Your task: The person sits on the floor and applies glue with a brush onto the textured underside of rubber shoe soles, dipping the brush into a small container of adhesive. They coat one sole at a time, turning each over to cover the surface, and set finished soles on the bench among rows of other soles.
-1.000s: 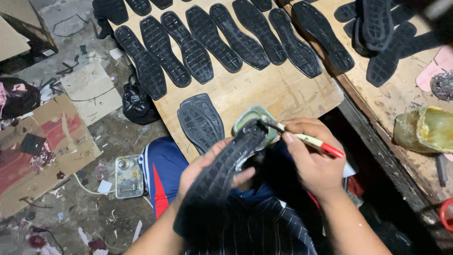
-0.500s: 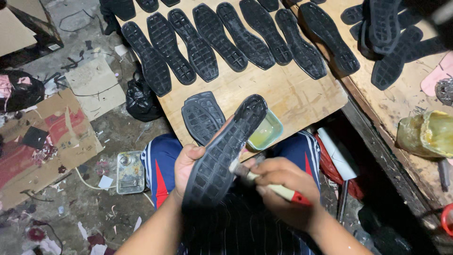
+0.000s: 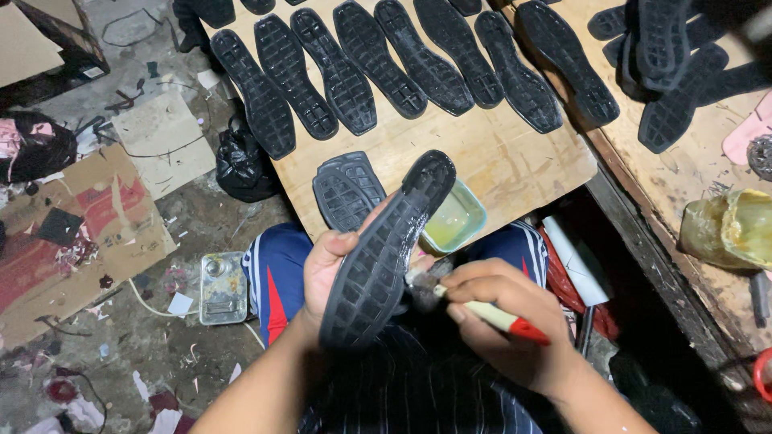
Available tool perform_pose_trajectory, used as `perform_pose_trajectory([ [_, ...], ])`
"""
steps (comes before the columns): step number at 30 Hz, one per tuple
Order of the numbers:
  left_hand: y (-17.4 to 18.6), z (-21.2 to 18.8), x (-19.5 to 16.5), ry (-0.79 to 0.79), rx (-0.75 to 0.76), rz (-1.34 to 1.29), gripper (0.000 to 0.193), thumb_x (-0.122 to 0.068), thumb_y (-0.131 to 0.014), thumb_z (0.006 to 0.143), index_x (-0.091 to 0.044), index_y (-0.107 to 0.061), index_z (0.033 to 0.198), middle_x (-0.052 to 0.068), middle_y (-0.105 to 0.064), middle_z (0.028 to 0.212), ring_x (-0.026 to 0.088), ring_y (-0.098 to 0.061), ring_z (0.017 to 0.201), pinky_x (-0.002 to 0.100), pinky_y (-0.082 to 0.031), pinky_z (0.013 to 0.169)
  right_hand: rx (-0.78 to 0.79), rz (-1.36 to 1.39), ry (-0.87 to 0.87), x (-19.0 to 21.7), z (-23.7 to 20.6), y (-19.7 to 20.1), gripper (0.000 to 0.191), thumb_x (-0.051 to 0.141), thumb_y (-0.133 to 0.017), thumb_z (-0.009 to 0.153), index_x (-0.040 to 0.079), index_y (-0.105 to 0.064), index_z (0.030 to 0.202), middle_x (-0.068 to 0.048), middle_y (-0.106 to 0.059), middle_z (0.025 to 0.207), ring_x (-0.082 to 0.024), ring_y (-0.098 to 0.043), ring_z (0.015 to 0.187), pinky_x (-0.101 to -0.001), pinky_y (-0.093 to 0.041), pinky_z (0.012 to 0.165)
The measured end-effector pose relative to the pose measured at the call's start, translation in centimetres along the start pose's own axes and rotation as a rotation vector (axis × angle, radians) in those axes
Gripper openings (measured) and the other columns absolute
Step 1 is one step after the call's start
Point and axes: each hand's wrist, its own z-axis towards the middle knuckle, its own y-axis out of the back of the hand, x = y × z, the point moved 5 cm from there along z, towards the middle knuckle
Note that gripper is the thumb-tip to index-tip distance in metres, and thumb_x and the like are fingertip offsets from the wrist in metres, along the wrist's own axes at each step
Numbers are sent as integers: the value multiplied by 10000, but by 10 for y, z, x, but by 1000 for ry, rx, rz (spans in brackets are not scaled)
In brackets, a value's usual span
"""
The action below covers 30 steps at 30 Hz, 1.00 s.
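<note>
Lowered from the wooden board (image 3: pixel 515 161), brush (image 3: pixel 482 309) meets held sole (image 3: pixel 386 249).

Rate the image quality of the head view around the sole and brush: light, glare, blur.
Head view: light is dim and uneven, brightest on the wooden board; the lower right sinks into deep shadow. The sole in the left hand is sharp, its tread readable. The brush in the right hand has a slightly blurred tip. Mild glare shows on the green cup.
</note>
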Motion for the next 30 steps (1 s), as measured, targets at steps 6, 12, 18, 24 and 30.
perform_pose_trajectory([
  [6, -13, 8, 0, 17, 173, -70, 946, -198, -546, 870, -107, -184, 1739, 197, -453, 1594, 350, -552, 1379, 554, -407, 1218, -101, 6, 68, -3, 0, -3, 205, -14, -745, 841, -12, -700, 1042, -155, -716, 1148, -265, -728, 1073, -332, -573, 935],
  [12, -15, 11, -4, -20, 93, 42, 961, -211, -561, 830, -123, -192, 1713, 149, -446, 1591, 328, -573, 1320, 557, -409, 1201, -1, 96, 102, 1, -8, -7, 130, 1, -721, 873, 28, -703, 999, -119, -729, 1102, -218, -739, 991, -311, -593, 887],
  [18, -14, 12, -5, -5, 165, 96, 893, -218, -535, 892, -128, -225, 1724, 136, -425, 1661, 333, -533, 1366, 517, -355, 1214, -7, -77, 141, 1, -4, -12, 165, 16, -731, 876, 24, -665, 1027, -107, -705, 1066, -206, -716, 983, -309, -588, 850],
  [24, -12, 12, -15, -102, 99, 22, 906, -228, -539, 844, -106, -234, 1689, 120, -375, 1663, 284, -431, 1480, 623, -236, 1268, -196, 123, 39, -19, -16, 8, 168, 38, -726, 932, 46, -628, 1067, -108, -692, 1116, -206, -705, 1013, -322, -584, 903],
  [30, -20, 2, -19, -145, 100, 86, 854, -243, -566, 822, -164, -322, 1637, 119, -411, 1641, 288, -379, 1512, 678, -142, 1266, -175, -341, -98, -92, 29, 24, 183, 127, -746, 895, 38, -721, 1053, -131, -710, 995, -250, -680, 937, -352, -533, 835],
])
